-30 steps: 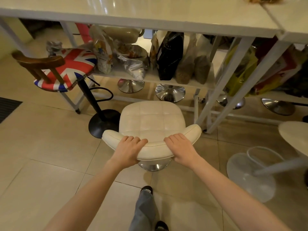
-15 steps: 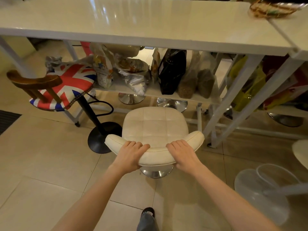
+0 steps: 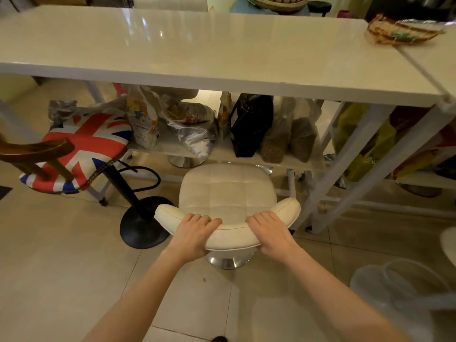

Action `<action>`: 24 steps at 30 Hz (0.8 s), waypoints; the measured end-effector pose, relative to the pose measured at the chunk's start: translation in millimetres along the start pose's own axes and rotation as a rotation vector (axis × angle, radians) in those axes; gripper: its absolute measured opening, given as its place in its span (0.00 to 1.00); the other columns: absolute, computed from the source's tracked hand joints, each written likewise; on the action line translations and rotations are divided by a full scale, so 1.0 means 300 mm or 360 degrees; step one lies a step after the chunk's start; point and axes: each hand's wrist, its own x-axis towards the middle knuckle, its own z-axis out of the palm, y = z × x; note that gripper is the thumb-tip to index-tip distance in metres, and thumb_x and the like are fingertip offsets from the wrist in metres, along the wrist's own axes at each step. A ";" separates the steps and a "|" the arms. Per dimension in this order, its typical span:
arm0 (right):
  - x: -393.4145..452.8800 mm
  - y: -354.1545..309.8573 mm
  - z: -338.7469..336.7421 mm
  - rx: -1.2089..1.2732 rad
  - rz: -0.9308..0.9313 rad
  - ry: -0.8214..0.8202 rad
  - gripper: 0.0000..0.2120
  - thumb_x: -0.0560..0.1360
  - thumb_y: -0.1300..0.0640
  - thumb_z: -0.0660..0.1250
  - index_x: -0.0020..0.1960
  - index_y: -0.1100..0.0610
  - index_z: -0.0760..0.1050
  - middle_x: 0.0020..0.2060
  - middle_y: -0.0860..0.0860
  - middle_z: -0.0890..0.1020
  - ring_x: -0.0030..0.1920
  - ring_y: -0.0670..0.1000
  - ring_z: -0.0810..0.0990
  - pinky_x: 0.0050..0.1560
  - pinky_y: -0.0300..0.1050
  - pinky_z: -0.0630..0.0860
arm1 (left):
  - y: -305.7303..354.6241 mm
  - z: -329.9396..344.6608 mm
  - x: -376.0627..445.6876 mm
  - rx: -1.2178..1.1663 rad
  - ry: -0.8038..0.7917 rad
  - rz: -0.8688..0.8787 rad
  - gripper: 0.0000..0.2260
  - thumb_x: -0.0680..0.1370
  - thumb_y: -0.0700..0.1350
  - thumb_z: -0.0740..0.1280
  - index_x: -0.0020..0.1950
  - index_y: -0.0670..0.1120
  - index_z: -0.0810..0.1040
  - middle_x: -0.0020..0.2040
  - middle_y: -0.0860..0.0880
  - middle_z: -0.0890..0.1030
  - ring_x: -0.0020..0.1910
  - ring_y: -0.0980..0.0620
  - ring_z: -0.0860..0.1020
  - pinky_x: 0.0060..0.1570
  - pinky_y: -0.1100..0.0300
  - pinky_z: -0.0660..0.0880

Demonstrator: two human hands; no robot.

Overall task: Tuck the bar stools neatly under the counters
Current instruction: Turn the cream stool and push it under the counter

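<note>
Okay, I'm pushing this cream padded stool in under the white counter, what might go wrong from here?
Pushed straight in, the cream quilted stool may bump the low white shelf and the black bag on it. Veering right, it could catch the white counter leg. Both hands, left hand and right hand, grip only the backrest, so the seat might swivel.

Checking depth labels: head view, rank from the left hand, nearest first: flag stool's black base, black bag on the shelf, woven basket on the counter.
1. Black base, on the floor just left of the left hand.
2. Black bag, on the shelf, up and right.
3. Woven basket, far right on the counter.
</note>
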 end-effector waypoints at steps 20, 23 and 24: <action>0.094 -0.020 -0.017 -0.0040 0.0097 -0.0067 0.41 0.43 0.56 0.81 0.55 0.57 0.74 0.53 0.56 0.81 0.56 0.59 0.79 0.59 0.53 0.74 | -0.105 -0.006 0.068 -0.0062 -0.0005 0.0074 0.32 0.56 0.53 0.77 0.57 0.53 0.71 0.45 0.52 0.80 0.42 0.50 0.78 0.46 0.54 0.75; 0.103 -0.040 -0.011 -0.0033 0.0105 -0.0071 0.44 0.42 0.55 0.81 0.57 0.57 0.73 0.54 0.57 0.80 0.57 0.60 0.78 0.59 0.55 0.74 | -0.122 -0.017 0.060 -0.0068 0.0016 0.0090 0.31 0.56 0.53 0.77 0.57 0.52 0.72 0.45 0.52 0.80 0.42 0.50 0.78 0.46 0.55 0.75; 0.105 -0.048 -0.008 -0.0026 0.0117 -0.0070 0.44 0.41 0.55 0.82 0.57 0.57 0.74 0.53 0.58 0.81 0.56 0.61 0.79 0.58 0.55 0.74 | -0.127 -0.019 0.059 -0.0067 0.0014 0.0090 0.32 0.56 0.53 0.77 0.57 0.53 0.71 0.45 0.52 0.80 0.42 0.50 0.78 0.46 0.55 0.75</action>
